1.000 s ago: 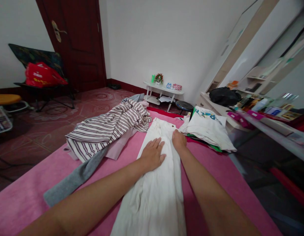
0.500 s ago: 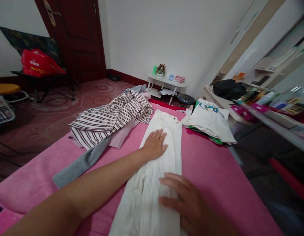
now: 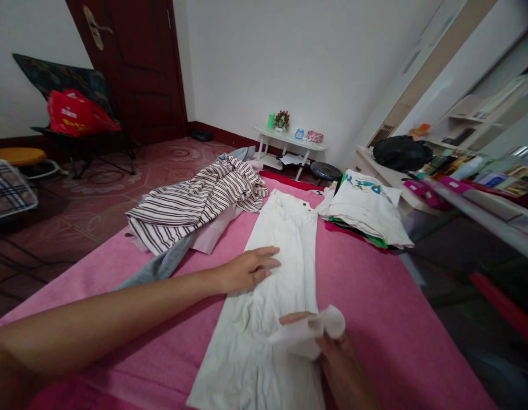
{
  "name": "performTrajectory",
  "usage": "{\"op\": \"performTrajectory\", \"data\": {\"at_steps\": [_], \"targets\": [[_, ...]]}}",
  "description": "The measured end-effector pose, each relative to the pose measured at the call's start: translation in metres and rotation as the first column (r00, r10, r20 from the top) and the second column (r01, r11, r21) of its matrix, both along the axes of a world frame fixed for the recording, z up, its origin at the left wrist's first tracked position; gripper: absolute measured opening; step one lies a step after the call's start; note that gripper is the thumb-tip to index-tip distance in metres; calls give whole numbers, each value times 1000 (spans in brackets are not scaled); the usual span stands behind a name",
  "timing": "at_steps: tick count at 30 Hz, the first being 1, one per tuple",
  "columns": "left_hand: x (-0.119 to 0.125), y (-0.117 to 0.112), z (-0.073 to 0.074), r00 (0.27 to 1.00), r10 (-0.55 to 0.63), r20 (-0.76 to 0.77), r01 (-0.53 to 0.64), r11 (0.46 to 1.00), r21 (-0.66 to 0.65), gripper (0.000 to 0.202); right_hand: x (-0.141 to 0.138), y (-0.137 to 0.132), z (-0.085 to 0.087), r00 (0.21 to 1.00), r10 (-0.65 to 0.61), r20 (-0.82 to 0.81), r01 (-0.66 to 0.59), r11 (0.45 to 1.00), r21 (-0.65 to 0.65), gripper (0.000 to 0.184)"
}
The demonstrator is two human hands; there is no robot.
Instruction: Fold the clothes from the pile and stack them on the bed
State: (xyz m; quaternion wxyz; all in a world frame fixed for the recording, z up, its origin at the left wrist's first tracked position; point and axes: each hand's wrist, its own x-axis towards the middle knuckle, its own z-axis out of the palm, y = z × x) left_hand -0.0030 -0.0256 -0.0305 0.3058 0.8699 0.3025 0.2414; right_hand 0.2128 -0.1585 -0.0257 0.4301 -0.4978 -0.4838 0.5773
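White trousers (image 3: 291, 239) lie lengthwise on a pink bedspread (image 3: 366, 307), waistband with buttons at the far end. My left hand (image 3: 249, 269) rests on the left edge of the trousers around mid-length, fingers stretched out. Lower down on the right, my right hand (image 3: 338, 350) grips a bunched fold of the white cloth, which rises above the bed. Some of the right fingers are hidden behind this fold. Creases run across the trousers between the two hands.
Left of the trousers lies a heap with a striped shirt (image 3: 195, 199) and a grey sleeve (image 3: 161, 267). At right stands a stack of folded clothes (image 3: 366, 205). Beyond are a small white table (image 3: 289, 138), a black stool (image 3: 326, 171) and a cluttered desk (image 3: 473, 199).
My left hand has slid down and left along the trousers. My right hand, empty-looking before, now holds a raised fold of the white cloth. The view has shifted slightly.
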Motion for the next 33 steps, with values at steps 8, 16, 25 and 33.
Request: {"op": "performTrajectory", "data": {"at_steps": [8,16,25,33], "targets": [[-54,-78,28,996,42,-73,-30,988,154,22,-6,8,1,909,-317,-269,208,907,-367,45],[-48,-94,17,932,199,-304,-69,918,391,16,-5,5,-2,901,-343,-264,229,895,-382,48],[-41,-91,29,956,141,-258,-49,942,332,12,-4,5,-3,897,-316,-309,195,910,-365,39],[-48,-83,34,997,68,-25,-72,963,-259,16,-3,5,-3,902,-308,-303,201,920,-338,49]]}}
